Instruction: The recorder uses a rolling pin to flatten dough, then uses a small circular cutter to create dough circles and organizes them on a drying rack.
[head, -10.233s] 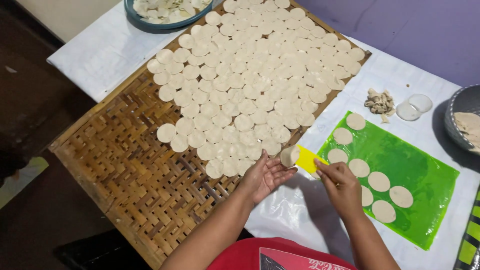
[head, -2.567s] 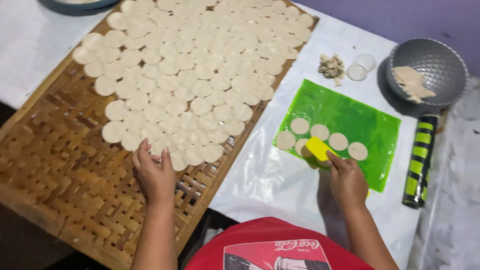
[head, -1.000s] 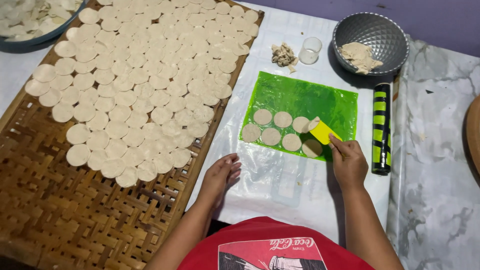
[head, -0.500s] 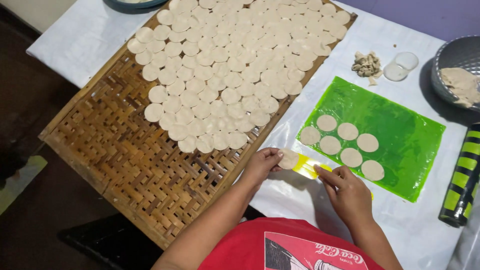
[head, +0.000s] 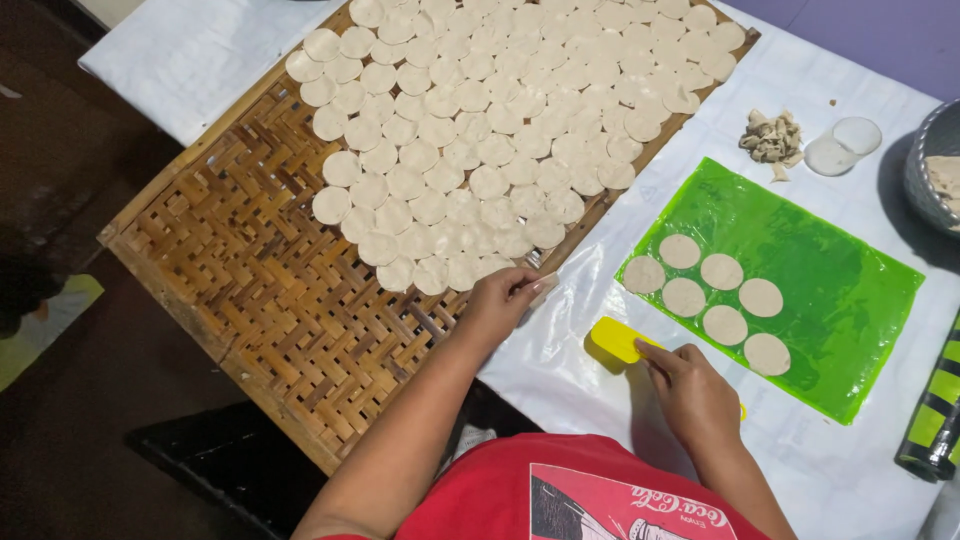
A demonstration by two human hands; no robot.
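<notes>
Six round dough discs (head: 722, 296) lie flat on the green sheet (head: 850, 290), at about 3 o'clock from the hands. They sit apart, so they do not stick to each other. Many more dough rounds (head: 500, 120) fill the woven bamboo tray (head: 230, 270) at 12 o'clock, packed close in rows with edges touching, so lots can fit.

The left hand (head: 497, 303) is at the near edge of the tray. Its grip is pinched on one thin dough piece (head: 541, 289), held low just beside the last row. The right hand (head: 695, 395) rests on the white desk (head: 560, 370) at 5 o'clock. Its fingers are closed on a yellow scraper (head: 616, 339), which lies flat with its blade near the green sheet.

At 1 o'clock sit a small pile of dough scraps (head: 772, 139) and two clear round cutters (head: 843, 146). A grey bowl (head: 925, 170) and a striped green roller (head: 938, 420) wait at the right edge.
</notes>
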